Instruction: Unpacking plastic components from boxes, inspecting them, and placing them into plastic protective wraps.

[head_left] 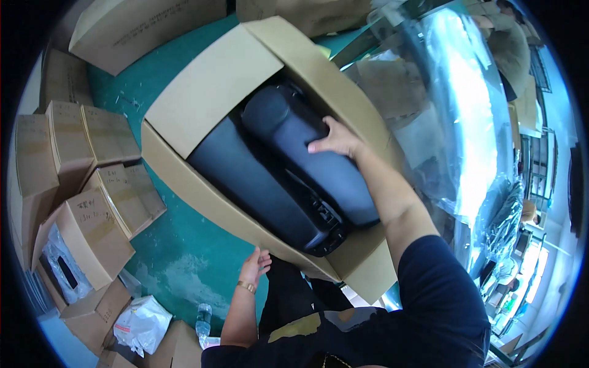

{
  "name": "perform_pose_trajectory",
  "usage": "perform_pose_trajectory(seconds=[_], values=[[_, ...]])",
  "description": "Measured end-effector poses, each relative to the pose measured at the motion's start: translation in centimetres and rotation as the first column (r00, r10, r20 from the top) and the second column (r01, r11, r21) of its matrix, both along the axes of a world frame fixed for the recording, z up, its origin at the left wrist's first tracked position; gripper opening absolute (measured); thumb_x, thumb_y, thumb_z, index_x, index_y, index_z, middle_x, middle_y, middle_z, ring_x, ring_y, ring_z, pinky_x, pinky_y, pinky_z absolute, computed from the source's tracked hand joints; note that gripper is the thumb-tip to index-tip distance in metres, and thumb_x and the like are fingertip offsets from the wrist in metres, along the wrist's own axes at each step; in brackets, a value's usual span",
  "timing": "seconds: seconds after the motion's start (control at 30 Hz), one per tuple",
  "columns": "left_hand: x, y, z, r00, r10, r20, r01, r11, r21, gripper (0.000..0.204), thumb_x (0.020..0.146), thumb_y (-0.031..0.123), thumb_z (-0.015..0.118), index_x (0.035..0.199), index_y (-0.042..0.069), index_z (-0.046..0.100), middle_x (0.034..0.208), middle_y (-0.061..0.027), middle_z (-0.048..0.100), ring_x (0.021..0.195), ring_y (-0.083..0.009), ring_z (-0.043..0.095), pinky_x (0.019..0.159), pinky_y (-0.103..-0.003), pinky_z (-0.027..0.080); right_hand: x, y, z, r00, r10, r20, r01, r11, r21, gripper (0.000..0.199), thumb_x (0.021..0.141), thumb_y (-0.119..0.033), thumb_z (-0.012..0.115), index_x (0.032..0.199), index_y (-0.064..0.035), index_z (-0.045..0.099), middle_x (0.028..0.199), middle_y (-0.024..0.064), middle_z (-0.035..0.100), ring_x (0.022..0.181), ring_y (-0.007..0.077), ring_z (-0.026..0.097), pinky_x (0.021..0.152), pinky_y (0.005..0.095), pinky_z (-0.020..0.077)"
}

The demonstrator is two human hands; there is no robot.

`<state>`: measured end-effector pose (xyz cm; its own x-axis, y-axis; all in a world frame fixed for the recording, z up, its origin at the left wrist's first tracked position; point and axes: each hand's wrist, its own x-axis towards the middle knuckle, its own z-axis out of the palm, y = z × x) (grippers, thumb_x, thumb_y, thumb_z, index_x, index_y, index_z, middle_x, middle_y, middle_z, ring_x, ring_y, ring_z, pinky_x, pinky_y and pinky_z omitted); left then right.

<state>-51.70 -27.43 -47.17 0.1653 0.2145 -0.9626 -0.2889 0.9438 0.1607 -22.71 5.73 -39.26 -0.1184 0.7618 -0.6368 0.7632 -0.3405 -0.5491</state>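
Note:
A large open cardboard box (208,92) stands in front of me with its flaps folded out. Inside it lie two long, smooth black padded parts that look like car armrest consoles. The left black part (245,178) has a slotted, bracket-like end toward me; the right black part (307,141) lies beside it. My right hand (337,140) grips the right part's outer edge, thumb on its top, other fingers partly hidden down its side. Next to the box's near left edge is my left hand (254,267), fingers apart and slightly bent, holding nothing.
Several closed cartons (70,135) are stacked at the left. A white plastic bag (143,325) and a clear bottle (203,319) are at the lower left. Clear plastic sheeting (460,110) covers things on the right. More large cartons (141,30) stand at the back on the green floor (184,264).

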Motion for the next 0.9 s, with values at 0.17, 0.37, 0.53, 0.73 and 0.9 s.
perform_pose_trajectory(seconds=[0.17, 0.37, 0.53, 0.73, 0.9], values=[[2.3, 2.0, 4.0, 0.976, -0.028, 0.216, 0.026, 1.000, 0.015, 0.050, 0.090, 0.050, 0.045, 0.111, 0.005, 0.053, 0.103, -0.0114, 0.058, 0.096, -0.0238, 0.057, 0.083, -0.041, 0.046, 0.2, -8.4, 8.3, 0.980, 0.156, 0.124, -0.191, 0.912, 0.364, 0.080, 0.045, -0.042, 0.085, 0.102, 0.0015, 0.049, 0.100, 0.0192, 0.053, 0.098, 0.0341, 0.052, 0.086, 0.0377, 0.0427], [8.2, 8.1, 9.9, 0.840, -0.084, 0.535, 0.100, 0.995, -0.002, 0.070, 0.084, 0.059, 0.046, 0.129, 0.007, 0.033, 0.113, -0.0214, 0.051, 0.105, -0.0354, 0.052, 0.085, -0.055, 0.044, 4.3, -18.0, 19.5, 0.988, -0.142, -0.068, 0.157, 0.853, 0.497, 0.071, 0.044, -0.032, 0.087, 0.096, -0.0014, 0.049, 0.094, 0.0138, 0.052, 0.092, 0.0286, 0.054, 0.082, 0.0335, 0.0428], [14.1, 13.6, 17.7, 0.871, -0.096, 0.482, 0.151, 0.985, -0.078, 0.111, 0.068, 0.078, 0.046, 0.142, 0.010, -0.002, 0.131, -0.0301, 0.033, 0.115, -0.0458, 0.043, 0.088, -0.065, 0.036, 9.0, -23.1, 33.7, 0.909, -0.186, -0.373, 0.383, 0.726, 0.571, 0.092, 0.044, -0.026, 0.088, 0.120, 0.0021, 0.044, 0.115, 0.0138, 0.052, 0.106, 0.0265, 0.052, 0.094, 0.0347, 0.0397], [18.2, 13.1, 17.7, 0.565, -0.291, 0.772, 0.421, 0.906, 0.033, 0.114, 0.065, 0.084, 0.039, 0.141, 0.005, 0.007, 0.131, -0.0318, 0.035, 0.116, -0.0462, 0.044, 0.094, -0.054, 0.038, 17.4, -28.0, 39.1, 0.432, 0.612, -0.662, 0.301, 0.594, 0.746, 0.036, 0.085, -0.045, 0.051, 0.086, -0.0090, 0.049, 0.089, 0.0082, 0.049, 0.078, 0.0204, 0.052, 0.067, 0.0302, 0.0411], [26.4, 6.6, 29.0, 0.493, -0.269, 0.828, 0.364, 0.927, 0.084, 0.069, 0.079, 0.054, 0.052, 0.124, 0.002, 0.046, 0.121, -0.0190, 0.053, 0.109, -0.0343, 0.053, 0.092, -0.048, 0.042, 22.4, -37.2, 46.7, 0.429, 0.771, -0.470, 0.202, 0.426, 0.882, 0.019, 0.090, -0.028, 0.049, 0.090, -0.0091, 0.053, 0.085, 0.0063, 0.054, 0.078, 0.0175, 0.053, 0.072, 0.0315, 0.0410]])
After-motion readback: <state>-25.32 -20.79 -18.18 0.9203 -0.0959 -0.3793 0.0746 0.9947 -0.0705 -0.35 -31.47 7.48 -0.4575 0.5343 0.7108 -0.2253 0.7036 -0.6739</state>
